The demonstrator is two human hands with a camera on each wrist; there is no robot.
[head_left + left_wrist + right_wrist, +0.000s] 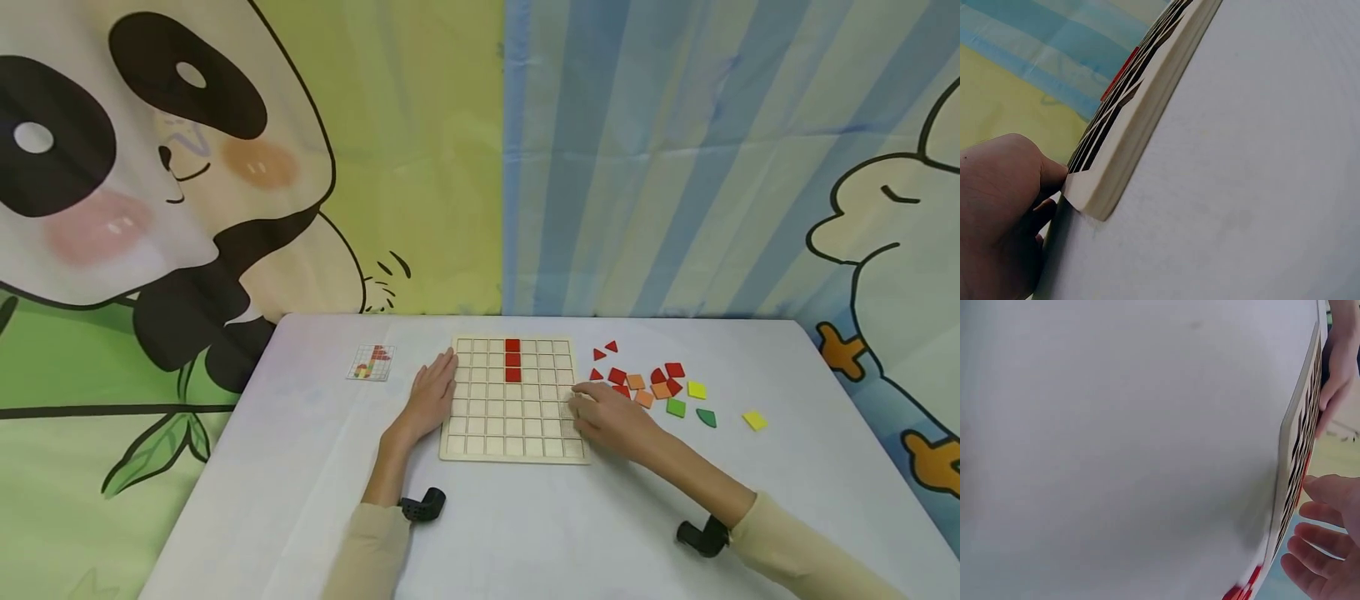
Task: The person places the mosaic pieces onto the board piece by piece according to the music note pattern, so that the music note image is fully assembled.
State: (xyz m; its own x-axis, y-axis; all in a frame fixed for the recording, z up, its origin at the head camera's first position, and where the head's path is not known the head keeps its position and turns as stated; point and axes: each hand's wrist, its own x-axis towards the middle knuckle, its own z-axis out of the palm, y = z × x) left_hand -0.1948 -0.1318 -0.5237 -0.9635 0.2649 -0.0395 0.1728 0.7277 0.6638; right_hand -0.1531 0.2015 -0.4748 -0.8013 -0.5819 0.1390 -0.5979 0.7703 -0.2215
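Observation:
A pale wooden grid board [477,423] lies on the table, with a column of red square pieces [513,360] in its upper cells. Along the board's left edge rests my left hand [431,392], fingers straight; its thumb is at the board's edge in the left wrist view. My right hand [611,419] is over the right edge of the board. Seen from the right wrist, its fingers [1313,553] are spread and loosely bent, with nothing between them. The red pieces on the board show edge-on in the left wrist view.
A small pattern card [371,363] lies left of the board. To the right are scattered red triangles [611,346], orange squares [643,399], a green square [676,407], a green leaf-shaped piece [707,417] and yellow pieces [754,420]. A printed curtain [420,167] hangs behind the table.

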